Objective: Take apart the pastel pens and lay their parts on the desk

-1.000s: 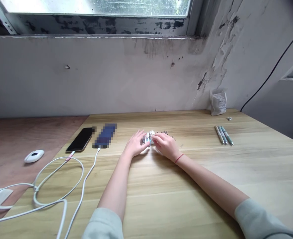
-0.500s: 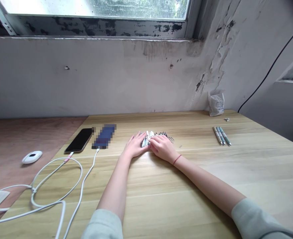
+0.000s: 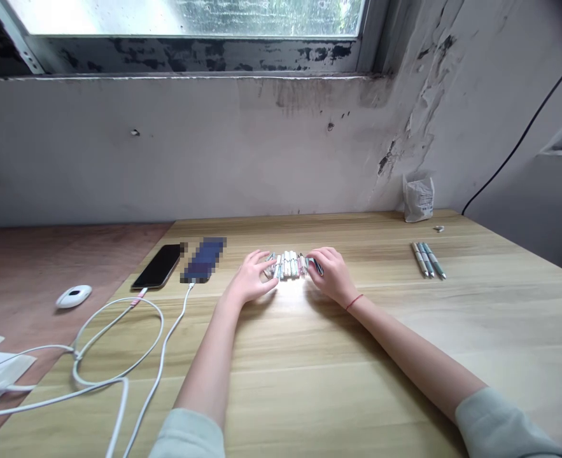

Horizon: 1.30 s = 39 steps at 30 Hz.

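A row of white, pale-patterned pen barrels point(image 3: 290, 264) lies side by side on the wooden table point(image 3: 309, 369). At its left end is my left hand point(image 3: 251, 278), fingers apart, thumb and fingertips close to or touching the outer barrels. My right hand point(image 3: 332, 275) rests at the other end with fingers curled round some dark, slender pen parts point(image 3: 317, 266), which show between thumb and fingers. My right palm and fingers hide most of these, so their exact kind is unclear.
Three pens point(image 3: 428, 259) lie together to the right. Behind them stand a small white bag point(image 3: 418, 198) and a small white scrap point(image 3: 438, 228). Left are a black phone point(image 3: 157, 267), a pixelated phone point(image 3: 204, 259), white cables point(image 3: 159, 356) and a white oval case point(image 3: 73, 296).
My hands have moved apart, uncovering the middle of the pen row. My right hand has shifted right, over the dark parts that lay in view. The camera view has shifted slightly.
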Each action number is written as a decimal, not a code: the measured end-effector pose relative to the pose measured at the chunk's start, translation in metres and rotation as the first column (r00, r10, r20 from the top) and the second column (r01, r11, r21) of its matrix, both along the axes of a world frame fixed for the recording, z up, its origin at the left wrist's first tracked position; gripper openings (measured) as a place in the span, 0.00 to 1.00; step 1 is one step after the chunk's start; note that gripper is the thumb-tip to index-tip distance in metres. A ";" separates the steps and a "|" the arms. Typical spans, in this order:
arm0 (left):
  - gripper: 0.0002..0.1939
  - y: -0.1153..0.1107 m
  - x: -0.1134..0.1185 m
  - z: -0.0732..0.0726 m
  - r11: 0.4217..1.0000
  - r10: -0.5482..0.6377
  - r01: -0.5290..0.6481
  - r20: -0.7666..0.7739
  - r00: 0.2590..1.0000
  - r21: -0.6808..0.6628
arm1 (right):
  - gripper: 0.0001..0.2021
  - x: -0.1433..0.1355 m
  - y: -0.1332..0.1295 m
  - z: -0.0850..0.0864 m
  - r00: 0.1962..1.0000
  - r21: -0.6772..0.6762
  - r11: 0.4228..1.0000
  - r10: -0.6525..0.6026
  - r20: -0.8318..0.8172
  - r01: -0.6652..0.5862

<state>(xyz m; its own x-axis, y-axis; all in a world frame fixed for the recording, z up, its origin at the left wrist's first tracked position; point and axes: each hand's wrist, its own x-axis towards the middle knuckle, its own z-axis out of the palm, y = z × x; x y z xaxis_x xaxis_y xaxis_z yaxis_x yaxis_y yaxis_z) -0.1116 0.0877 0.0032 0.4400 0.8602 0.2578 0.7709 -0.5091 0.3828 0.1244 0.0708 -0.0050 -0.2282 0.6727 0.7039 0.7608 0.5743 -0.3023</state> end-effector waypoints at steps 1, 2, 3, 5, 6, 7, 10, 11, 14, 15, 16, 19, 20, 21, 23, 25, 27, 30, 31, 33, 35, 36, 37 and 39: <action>0.26 -0.001 -0.002 -0.001 1.000 -0.009 0.009 -0.007 1.000 0.006 | 0.08 0.003 -0.001 0.001 1.000 -0.003 1.000 -0.003 -0.010 0.003; 0.25 -0.003 -0.003 -0.002 1.000 -0.017 0.018 -0.014 1.000 0.013 | 0.08 0.007 -0.002 0.001 1.000 -0.007 1.000 -0.002 -0.014 0.002; 0.25 -0.004 -0.003 -0.003 0.999 -0.025 0.025 -0.020 0.999 0.021 | 0.07 0.010 -0.005 0.002 1.000 -0.012 1.000 0.002 -0.013 -0.002; 0.24 -0.005 -0.003 -0.005 0.999 -0.029 0.030 -0.023 0.999 0.031 | 0.07 0.017 -0.010 0.001 1.000 -0.022 1.000 0.016 -0.005 -0.016; 0.24 -0.005 -0.003 -0.006 0.999 -0.028 0.029 -0.020 0.999 0.032 | 0.08 0.021 -0.014 0.001 1.000 -0.027 0.999 0.023 -0.002 -0.023; 0.23 -0.005 -0.002 -0.007 0.999 -0.027 0.027 -0.014 1.000 0.033 | 0.08 0.025 -0.017 0.000 1.000 -0.028 0.999 0.029 -0.004 -0.029; 0.22 -0.004 0.000 -0.009 0.999 -0.018 0.018 0.007 1.000 0.045 | 0.08 0.039 -0.028 -0.001 0.999 -0.022 0.999 0.040 -0.026 -0.040; 0.22 -0.003 0.001 -0.009 0.998 -0.016 0.015 0.013 1.000 0.053 | 0.09 0.044 -0.032 0.000 0.999 -0.023 0.999 0.042 -0.034 -0.043; 0.21 -0.001 0.004 -0.010 0.998 -0.013 0.011 0.030 0.999 0.069 | 0.09 0.057 -0.043 0.001 0.998 -0.038 0.998 0.041 -0.046 -0.043; 0.21 0.000 0.005 -0.010 0.997 -0.015 0.012 0.035 0.999 0.071 | 0.09 0.061 -0.047 0.001 0.998 -0.047 0.998 0.039 -0.045 -0.041; 0.21 0.000 0.006 -0.010 0.997 -0.017 0.014 0.041 0.999 0.073 | 0.09 0.066 -0.050 0.002 0.998 -0.054 0.998 0.036 -0.042 -0.038; 0.20 0.001 0.007 -0.011 0.997 -0.019 0.014 0.059 0.998 0.079 | 0.08 0.082 -0.057 0.002 0.999 -0.082 0.996 0.014 -0.032 -0.017; 0.21 0.002 0.007 -0.011 0.997 -0.019 0.014 0.065 0.998 0.079 | 0.08 0.088 -0.058 0.001 0.999 -0.093 0.996 -0.010 -0.033 0.007; 0.21 0.002 0.007 -0.011 0.997 -0.019 0.014 0.071 0.997 0.076 | 0.08 0.096 -0.058 0.000 0.998 -0.107 0.993 -0.046 -0.036 0.042; 0.23 0.002 0.007 -0.012 0.997 -0.021 0.016 0.073 0.997 0.073 | 0.08 0.116 -0.054 -0.003 0.986 -0.143 0.977 -0.162 -0.035 0.156; 0.23 0.001 0.007 -0.011 0.995 -0.022 0.015 0.071 0.997 0.097 | 0.10 0.140 -0.047 -0.007 0.945 -0.184 0.929 -0.328 0.003 0.323; 0.23 0.000 0.009 -0.010 0.987 -0.016 0.003 0.082 0.997 0.162 | 0.13 0.165 -0.040 -0.011 0.835 -0.203 0.811 -0.543 0.086 0.548; 0.19 -0.004 0.015 -0.005 0.959 -0.015 -0.019 0.116 0.993 0.284 | 0.17 0.193 -0.032 -0.015 0.635 -0.213 0.598 -0.734 0.241 0.772; 0.17 -0.006 0.017 -0.003 0.948 -0.020 -0.020 0.124 0.992 0.318 | 0.18 0.199 -0.030 -0.016 0.591 -0.230 0.545 -0.754 0.286 0.806; 0.15 -0.012 0.025 0.002 0.929 -0.043 -0.005 0.124 0.991 0.371 | 0.18 0.205 -0.028 -0.018 0.546 -0.278 0.472 -0.762 0.350 0.837; 0.14 -0.018 0.033 0.005 0.912 -0.079 0.028 0.108 0.991 0.409 | 0.19 0.206 -0.026 -0.019 0.535 -0.323 0.434 -0.758 0.374 0.841; 0.14 -0.020 0.037 0.006 0.904 -0.104 0.054 0.096 0.990 0.424 | 0.19 0.206 -0.025 -0.019 0.535 -0.342 0.423 -0.756 0.377 0.839; 0.13 -0.023 0.041 0.007 0.896 -0.131 0.082 0.083 0.988 0.437 | 0.20 0.205 -0.024 -0.020 0.535 -0.358 0.414 -0.756 0.376 0.837; 0.12 -0.028 0.050 0.008 0.879 -0.179 0.130 0.067 0.981 0.459 | 0.20 0.205 -0.023 -0.021 0.535 -0.377 0.405 -0.762 0.365 0.833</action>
